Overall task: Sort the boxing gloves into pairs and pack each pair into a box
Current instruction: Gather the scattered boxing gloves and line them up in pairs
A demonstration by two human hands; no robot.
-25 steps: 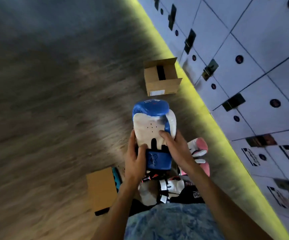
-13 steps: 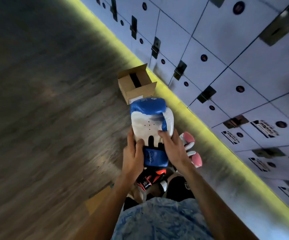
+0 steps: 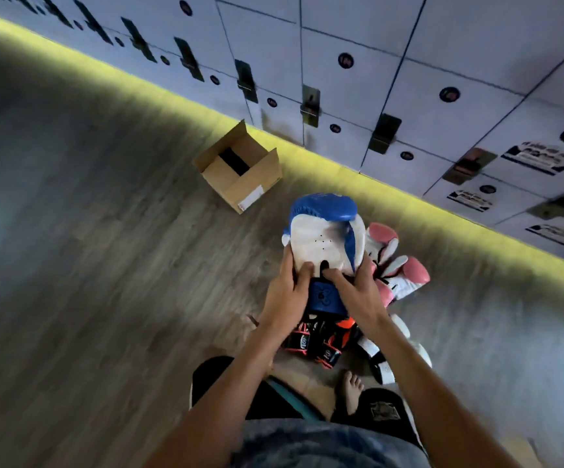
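I hold blue-and-white boxing gloves (image 3: pixel 322 238) upright in front of me, palm side facing me. My left hand (image 3: pixel 287 292) grips the left side near the wrist cuff, thumb on the white palm. My right hand (image 3: pixel 354 292) grips the right side, fingers curled over the palm. An open cardboard box (image 3: pixel 240 170) stands on the floor beyond the gloves, with something dark inside. Two pink-and-white gloves (image 3: pixel 398 265) lie on the floor to the right. Black-and-red gloves (image 3: pixel 317 342) and black-and-white gloves (image 3: pixel 381 359) lie below my hands.
A wall of grey lockers (image 3: pixel 408 79) runs along the far side, with a yellow-lit strip (image 3: pixel 172 92) at its foot. The wood floor (image 3: pixel 88 248) stretches out to the left. My bare foot (image 3: pixel 351 390) rests near the glove pile.
The view has swung so the lockers and the box shifted leftward and up in the frame. My hands keep the same hold on the blue-and-white gloves.
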